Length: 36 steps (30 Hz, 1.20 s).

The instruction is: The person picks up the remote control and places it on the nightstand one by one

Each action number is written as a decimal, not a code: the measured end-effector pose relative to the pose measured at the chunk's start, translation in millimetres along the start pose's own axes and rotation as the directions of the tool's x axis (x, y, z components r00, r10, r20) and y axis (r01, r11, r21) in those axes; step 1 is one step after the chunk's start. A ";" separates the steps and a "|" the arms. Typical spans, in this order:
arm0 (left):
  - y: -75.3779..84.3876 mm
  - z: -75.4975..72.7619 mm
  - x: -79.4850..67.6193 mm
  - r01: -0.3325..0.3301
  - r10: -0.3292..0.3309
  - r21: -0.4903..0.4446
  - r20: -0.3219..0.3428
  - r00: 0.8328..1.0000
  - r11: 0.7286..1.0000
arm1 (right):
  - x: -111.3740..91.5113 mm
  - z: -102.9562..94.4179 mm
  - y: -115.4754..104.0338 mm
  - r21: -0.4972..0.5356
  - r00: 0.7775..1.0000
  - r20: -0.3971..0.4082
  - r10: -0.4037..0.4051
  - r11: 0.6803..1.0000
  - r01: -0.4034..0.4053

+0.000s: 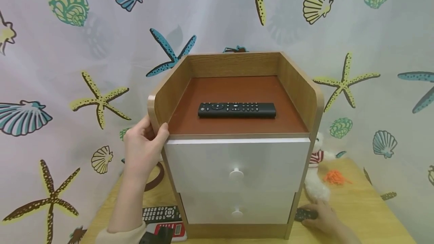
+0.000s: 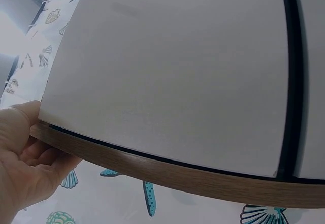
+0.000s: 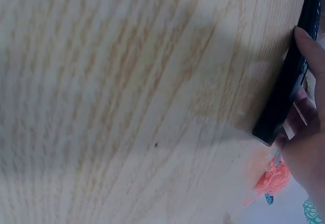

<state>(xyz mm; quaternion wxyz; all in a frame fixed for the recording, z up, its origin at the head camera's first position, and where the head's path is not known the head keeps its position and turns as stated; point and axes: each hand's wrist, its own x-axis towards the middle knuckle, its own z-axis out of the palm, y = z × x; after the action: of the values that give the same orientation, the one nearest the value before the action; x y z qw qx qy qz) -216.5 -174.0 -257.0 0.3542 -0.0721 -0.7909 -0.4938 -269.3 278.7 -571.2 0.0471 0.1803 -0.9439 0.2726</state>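
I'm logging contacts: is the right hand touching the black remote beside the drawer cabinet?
Touching: the right wrist view shows the right hand with its thumb on the black remote.

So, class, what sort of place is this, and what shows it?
Probably a staged indoor tabletop setup: a drawer cabinet stands on a wood-grain table, with a shell-and-starfish curtain hanging behind.

My left forearm (image 1: 128,195) rises steeply out of a pale cuff (image 1: 118,235), and at its top my left hand (image 1: 144,144) grips, the left thumb (image 1: 162,133) set opposite the curled left fingers (image 2: 48,155). Well apart and lower down, my right forearm (image 1: 342,232) slants in from the bottom right, and my right hand (image 1: 320,215) points leftward, right thumb (image 3: 310,49) and right fingers (image 3: 300,109) pinching from opposite sides.
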 end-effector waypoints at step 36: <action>-4.0 0.6 1.0 -0.007 0.007 0.017 0.002 1.000 1.000 | -38.2 -113.9 -49.6 0.093 0.993 -0.120 0.005 0.996 0.006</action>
<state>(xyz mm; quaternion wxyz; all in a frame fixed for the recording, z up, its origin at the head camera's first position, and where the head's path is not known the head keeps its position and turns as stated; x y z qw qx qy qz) -219.4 -175.7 -259.5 0.3556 -0.0724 -0.7951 -0.4859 -216.7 312.2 -457.2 0.0953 0.1659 -0.9256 0.3267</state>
